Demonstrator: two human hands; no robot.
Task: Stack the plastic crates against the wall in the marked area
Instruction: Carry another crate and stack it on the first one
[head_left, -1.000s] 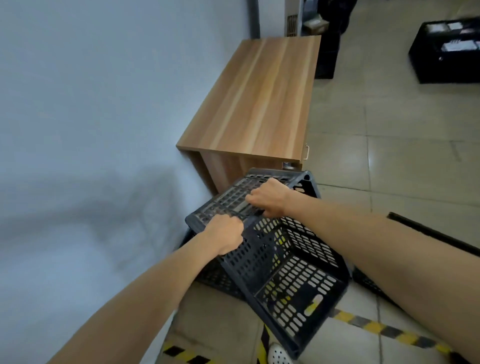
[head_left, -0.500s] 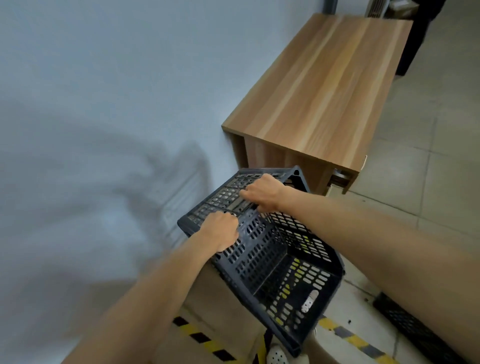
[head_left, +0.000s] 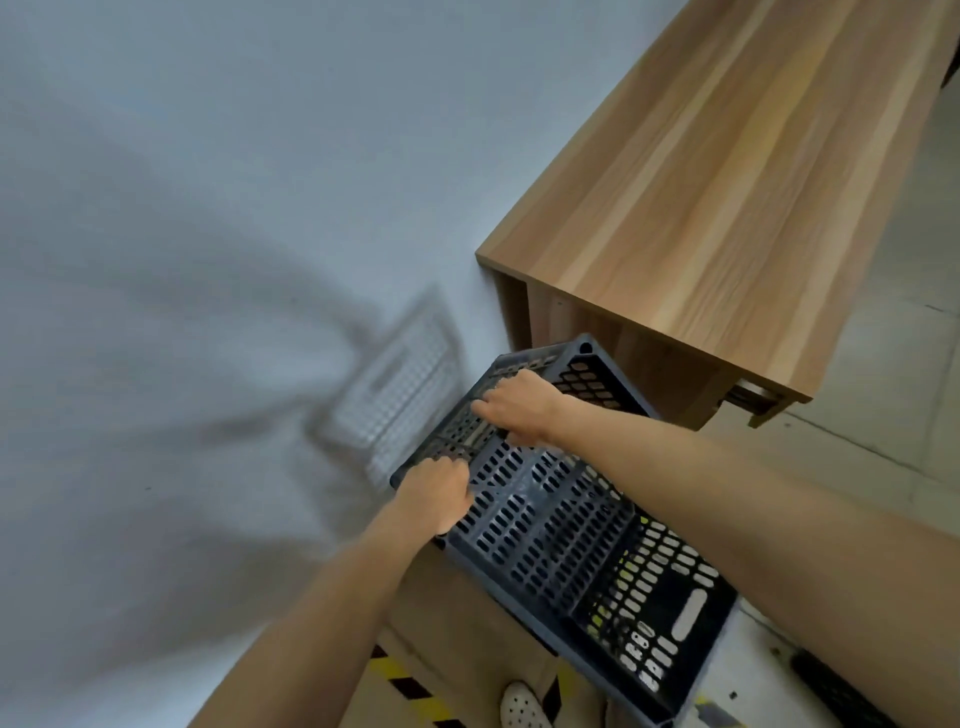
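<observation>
Head view: I see both hands on the dark crate (head_left: 561, 525), which is tilted, its far edge close to the wall (head_left: 208, 208) beside the wooden desk (head_left: 727, 197). My left hand (head_left: 436, 496) has its fingers curled over the crate's rim at the near corner. My right hand (head_left: 519, 408) grips the same rim farther along, fingers hooked through the slots. The crate's shadow falls on the wall. Below it, yellow-black tape (head_left: 410, 686) runs across the floor, and a white shoe (head_left: 522, 706) shows at the bottom edge.

A wooden desk (head_left: 727, 197) stands against the pale wall (head_left: 234, 156) on tiled floor (head_left: 893, 405).
</observation>
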